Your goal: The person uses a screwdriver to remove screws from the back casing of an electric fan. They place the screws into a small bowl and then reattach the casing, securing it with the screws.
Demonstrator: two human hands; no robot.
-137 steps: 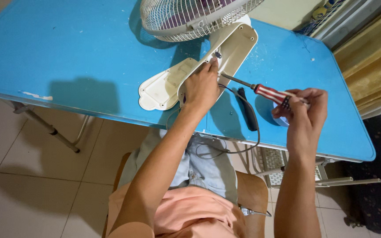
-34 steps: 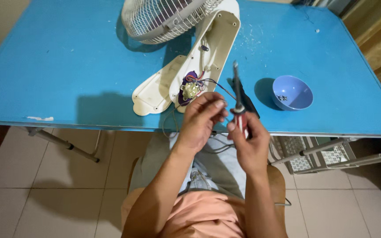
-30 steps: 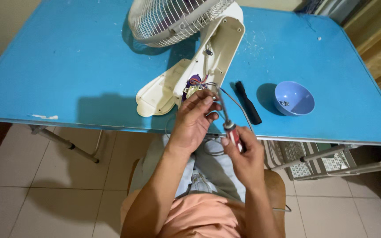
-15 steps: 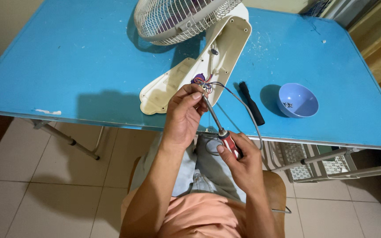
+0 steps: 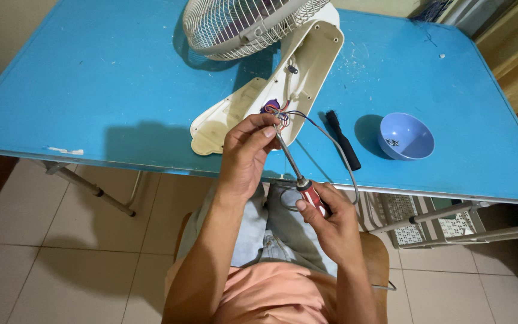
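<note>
Head view, looking straight down: the left hand (image 5: 246, 153) hovers at the near edge of the bright blue folding table (image 5: 91, 84), fingers curled and pinched around the tip end of the steel shaft, right beside a small bundle of coloured wires and a purple part (image 5: 273, 108) that pokes out of the opened cream plastic fan base (image 5: 271, 90). The right hand (image 5: 329, 219) sits lower, above the lap, fingers wrapped firmly on the red-handled screwdriver (image 5: 300, 179), thumb pressed on the handle near the collar. The shaft slants up and to the left from that grip to the wiring. The fan base lies tilted on the table, its hollow underside facing up, with the white wire fan grille (image 5: 241, 24) resting at the far end. A grey cord (image 5: 342, 159) loops from the wiring over the table edge. Just to the right of the base lies a slim black stick-shaped tool (image 5: 343, 140), and further right stands a round lavender plastic bowl (image 5: 406, 137) with a few small dark bits inside, well apart from both hands.
</note>
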